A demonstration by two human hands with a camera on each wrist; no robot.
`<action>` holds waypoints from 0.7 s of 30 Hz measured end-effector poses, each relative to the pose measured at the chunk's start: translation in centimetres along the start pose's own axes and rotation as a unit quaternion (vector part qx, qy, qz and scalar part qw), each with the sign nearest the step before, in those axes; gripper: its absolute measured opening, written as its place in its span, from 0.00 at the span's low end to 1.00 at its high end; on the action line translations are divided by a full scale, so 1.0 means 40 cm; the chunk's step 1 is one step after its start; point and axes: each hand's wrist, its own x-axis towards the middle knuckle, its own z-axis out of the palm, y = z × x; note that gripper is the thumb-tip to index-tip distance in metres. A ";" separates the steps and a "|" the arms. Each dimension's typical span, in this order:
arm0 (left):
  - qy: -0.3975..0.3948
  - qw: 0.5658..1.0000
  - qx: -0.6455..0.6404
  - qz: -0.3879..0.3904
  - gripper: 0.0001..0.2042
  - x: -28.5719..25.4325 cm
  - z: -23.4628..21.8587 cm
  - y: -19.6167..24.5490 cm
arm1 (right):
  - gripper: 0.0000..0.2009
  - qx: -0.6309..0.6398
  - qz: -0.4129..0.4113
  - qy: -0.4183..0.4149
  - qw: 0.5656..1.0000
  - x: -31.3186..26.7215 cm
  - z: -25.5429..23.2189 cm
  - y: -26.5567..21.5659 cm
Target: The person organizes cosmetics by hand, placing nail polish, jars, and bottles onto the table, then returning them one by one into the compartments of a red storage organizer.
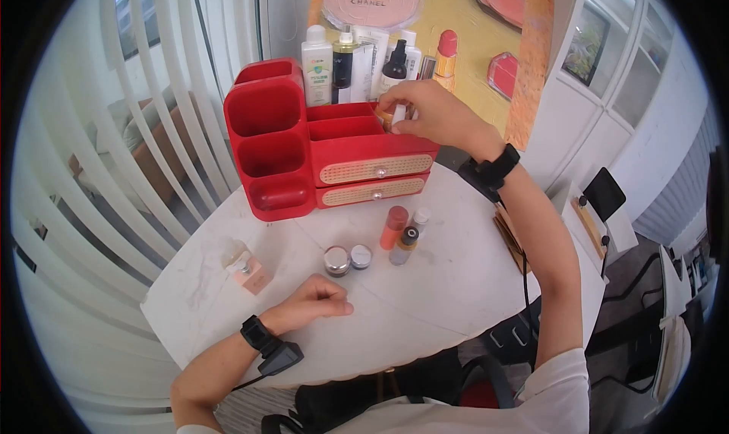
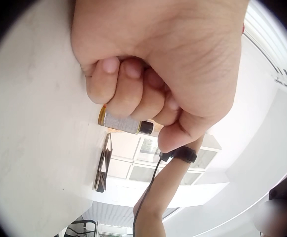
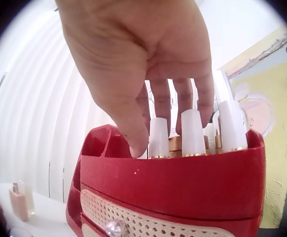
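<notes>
My right hand reaches down into the right compartment of a red makeup organizer. Several white-capped tubes stand there; in the right wrist view the thumb is left of one white cap, with the fingers behind the caps. I cannot tell whether the fingertips, partly hidden, pinch a tube. My left hand rests on the white table with its fingers curled in and holds nothing. Just beyond it stand two small jars, one silver-lidded and one pale-lidded.
A pink perfume bottle is at the left on the table. Right of the jars are a coral tube, a black-capped bottle and a white-capped one. Behind the organizer stand several bottles, including a white one, before a painting.
</notes>
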 end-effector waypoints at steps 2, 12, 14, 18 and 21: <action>-0.001 1.000 -0.005 0.002 0.22 0.001 -0.001 0.000 | 0.15 -0.023 -0.014 0.016 0.999 -0.004 0.002 0.020; -0.005 1.000 -0.011 -0.002 0.23 0.000 0.001 0.005 | 0.17 0.024 0.040 0.095 0.994 -0.058 -0.061 0.047; -0.004 1.000 0.001 0.004 0.23 0.002 0.000 0.000 | 0.18 -0.013 0.038 0.088 0.995 -0.075 -0.068 0.089; -0.020 1.000 0.005 0.014 0.23 0.001 -0.011 -0.020 | 0.18 -0.009 0.091 0.023 0.996 -0.096 -0.059 0.119; -0.023 1.000 -0.005 0.018 0.23 0.000 -0.009 -0.015 | 0.18 -0.003 0.097 0.008 0.995 -0.095 -0.047 0.133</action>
